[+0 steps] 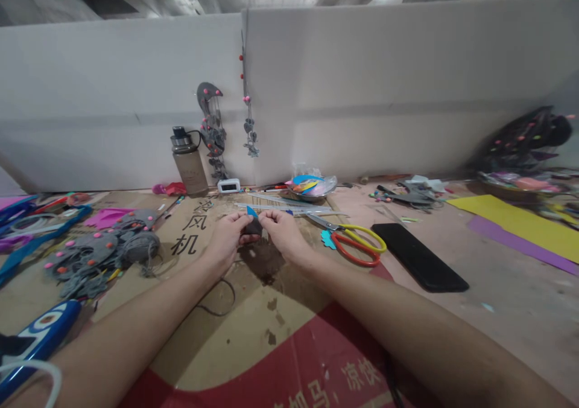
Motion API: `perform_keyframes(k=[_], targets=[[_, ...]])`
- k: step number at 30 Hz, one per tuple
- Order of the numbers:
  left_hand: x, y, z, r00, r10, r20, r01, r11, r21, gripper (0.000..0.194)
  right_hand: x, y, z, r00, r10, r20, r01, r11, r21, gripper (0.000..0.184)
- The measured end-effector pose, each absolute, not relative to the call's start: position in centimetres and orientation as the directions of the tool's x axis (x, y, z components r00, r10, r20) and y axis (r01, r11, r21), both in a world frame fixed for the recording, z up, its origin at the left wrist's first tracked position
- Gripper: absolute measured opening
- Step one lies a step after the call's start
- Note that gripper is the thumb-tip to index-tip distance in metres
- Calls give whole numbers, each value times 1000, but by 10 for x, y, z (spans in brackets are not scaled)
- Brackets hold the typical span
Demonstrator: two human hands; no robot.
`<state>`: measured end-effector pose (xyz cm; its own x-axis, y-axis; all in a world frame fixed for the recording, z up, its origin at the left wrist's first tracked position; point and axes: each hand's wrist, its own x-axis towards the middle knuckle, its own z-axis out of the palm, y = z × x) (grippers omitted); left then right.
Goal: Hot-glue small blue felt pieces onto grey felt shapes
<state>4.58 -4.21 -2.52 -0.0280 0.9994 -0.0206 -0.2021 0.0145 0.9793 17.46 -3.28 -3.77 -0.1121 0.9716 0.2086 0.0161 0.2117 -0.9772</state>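
My left hand (231,234) and my right hand (281,232) meet over the cardboard at the middle of the head view. Between them is a small dark grey piece (254,226) that looks like felt, with a pointed blue piece (251,212) standing up from it. Fingers of both hands are pinched on the grey piece; the fingertips partly hide it. A thin grey cord (228,312) curls on the cardboard below my left wrist. Just right of my right hand lie scissors (357,244) with red and yellow handles, beside a scalloped turquoise cutout (327,239).
Printed cardboard (226,347) covers the work surface. A black phone (418,257) lies at right, near yellow sheets (520,221). Grey felt pieces with coloured balls (97,251) and a blue hot glue gun (49,335) lie left. A bottle (189,166) and a bowl (316,189) stand behind.
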Motion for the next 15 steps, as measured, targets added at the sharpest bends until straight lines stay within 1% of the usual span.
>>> perform_keyframes(k=[5, 8, 9, 11, 13, 14, 15], targets=[[47, -43, -26, -28, 999, -22, -199, 16, 980, 20, 174, -32, -40, -109, 975, 192, 10, 194, -981, 18], [49, -44, -28, -26, 999, 27, -140, -30, 990, 26, 174, -28, -44, -77, 981, 176, -28, 175, -984, 20], [49, -45, -28, -50, 996, 72, -86, -76, 993, 27, 175, -27, -45, -61, 984, 168, -48, 166, -985, 22], [51, -48, -29, -112, 966, 232, 99, -222, 970, 29, 175, -26, -46, -26, 988, 153, -83, 151, -985, 23], [51, -51, -29, -118, 900, 420, 335, -362, 870, 27, 175, -26, -46, -3, 989, 149, -94, 148, -984, 22], [51, -52, -29, -93, 869, 485, 434, -404, 806, 27, 175, -26, -46, 2, 988, 153, -95, 152, -984, 22], [51, -53, -29, -60, 851, 522, 506, -425, 751, 26, 175, -27, -46, 1, 987, 160, -96, 159, -983, 21]])
